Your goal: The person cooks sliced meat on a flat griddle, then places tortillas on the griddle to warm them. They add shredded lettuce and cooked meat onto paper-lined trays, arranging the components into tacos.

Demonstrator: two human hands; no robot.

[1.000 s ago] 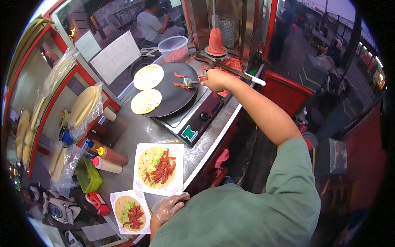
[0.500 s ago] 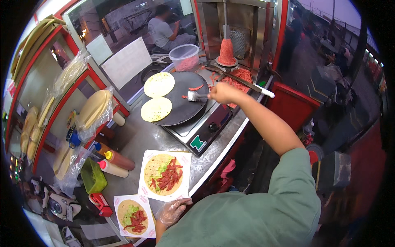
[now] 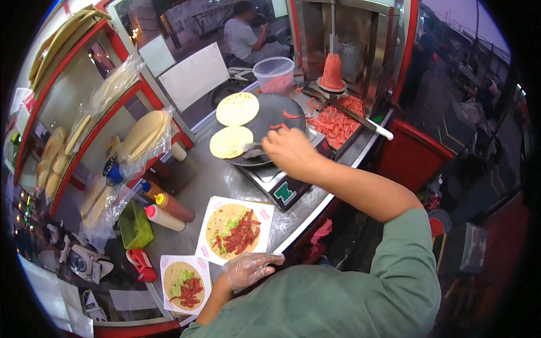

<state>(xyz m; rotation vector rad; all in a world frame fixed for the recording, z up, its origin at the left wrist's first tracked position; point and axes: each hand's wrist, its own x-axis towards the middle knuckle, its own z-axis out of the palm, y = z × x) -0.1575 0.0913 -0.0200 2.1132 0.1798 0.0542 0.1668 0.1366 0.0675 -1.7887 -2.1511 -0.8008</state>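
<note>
My right hand [image 3: 293, 152] is closed round the handle of a metal spatula [image 3: 255, 150]. The blade is over the near edge of the round black griddle [image 3: 273, 108], beside the nearer of two flatbreads [image 3: 231, 142]. The other flatbread [image 3: 237, 109] lies behind it. Some red meat strips [image 3: 279, 127] are on the griddle by my knuckles. My left hand [image 3: 251, 270], in a clear plastic glove, has its fingers stretched out at the lower edge of a paper sheet [image 3: 202, 248]. On that sheet is a topped flatbread [image 3: 234, 231] with meat and lettuce. A second topped flatbread [image 3: 185, 287] lies nearer on the left.
Sauce bottles [image 3: 164, 218] and a green tub [image 3: 135, 226] stand at the left. Behind the griddle are a clear tub [image 3: 274, 76] and a meat cone [image 3: 332, 73]. A long knife [image 3: 352, 114] lies over a tray of shaved meat [image 3: 338, 128]. Bagged flatbreads [image 3: 143, 135] fill the shelves.
My right hand has drawn the spatula nearer and to the left across the griddle, toward the nearer flatbread. My left hand has shifted up along the lower edge of the larger paper sheet.
</note>
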